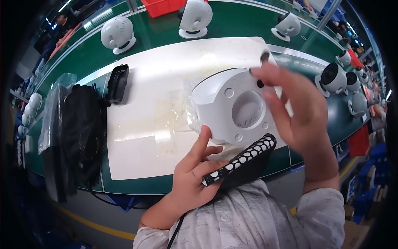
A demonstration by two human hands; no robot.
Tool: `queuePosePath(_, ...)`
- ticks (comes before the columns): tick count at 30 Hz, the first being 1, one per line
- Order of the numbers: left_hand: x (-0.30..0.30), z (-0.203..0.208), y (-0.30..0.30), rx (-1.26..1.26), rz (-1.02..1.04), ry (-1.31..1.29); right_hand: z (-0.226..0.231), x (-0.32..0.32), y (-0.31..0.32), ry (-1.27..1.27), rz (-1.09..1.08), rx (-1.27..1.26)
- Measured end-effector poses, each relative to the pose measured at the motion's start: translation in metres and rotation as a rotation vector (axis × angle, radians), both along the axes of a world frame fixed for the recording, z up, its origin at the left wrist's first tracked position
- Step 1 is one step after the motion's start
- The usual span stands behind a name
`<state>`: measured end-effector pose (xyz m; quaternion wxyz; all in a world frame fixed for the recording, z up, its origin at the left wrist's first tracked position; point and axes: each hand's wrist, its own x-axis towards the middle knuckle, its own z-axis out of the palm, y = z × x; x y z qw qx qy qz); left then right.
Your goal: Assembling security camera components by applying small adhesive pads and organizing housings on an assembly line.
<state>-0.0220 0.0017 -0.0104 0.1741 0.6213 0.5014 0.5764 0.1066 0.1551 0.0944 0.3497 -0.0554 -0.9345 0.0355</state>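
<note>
A white rounded plastic housing (215,99) lies on a white board, its flat face up. That face has a large round opening and small round recesses near its edge; a black round spot (260,83) shows at one of them. My left hand (195,174) grips a black strip with rows of white round spots (244,157), while its thumb touches the housing's near edge. Over the housing's right side is my right hand (296,99), thumb and forefinger apart. A small dark bit shows at its forefinger tip; whether it is held there is unclear.
The white board (141,141) covers part of a green table (157,29). Clear plastic film lies beside the housing. At left are a black tray (117,84) and a black mesh bag (83,128). White round devices (195,18) stand along the back and right, with a red bin (161,6) behind.
</note>
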Motion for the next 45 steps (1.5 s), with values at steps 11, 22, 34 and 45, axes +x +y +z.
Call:
queuePosePath(11, -0.001, 0.001, -0.003, -0.031, -0.017, -0.003, -0.004, -0.021, -0.005, 0.111, 0.161, -0.424)
queuePosePath(22, 0.001, -0.002, 0.0, 0.023, 0.042, -0.069, 0.003, -0.024, -0.01, -0.042, 0.014, -0.006)
queuePosePath(34, 0.002, 0.0, 0.001, 0.037, 0.033, -0.029, 0.017, -0.014, -0.028, -0.275, -0.069, 0.302)
queuePosePath(45, 0.004, -0.002, 0.002, 0.064, 0.046, -0.038, -0.014, 0.01, -0.032, -0.155, -0.097, -0.182)
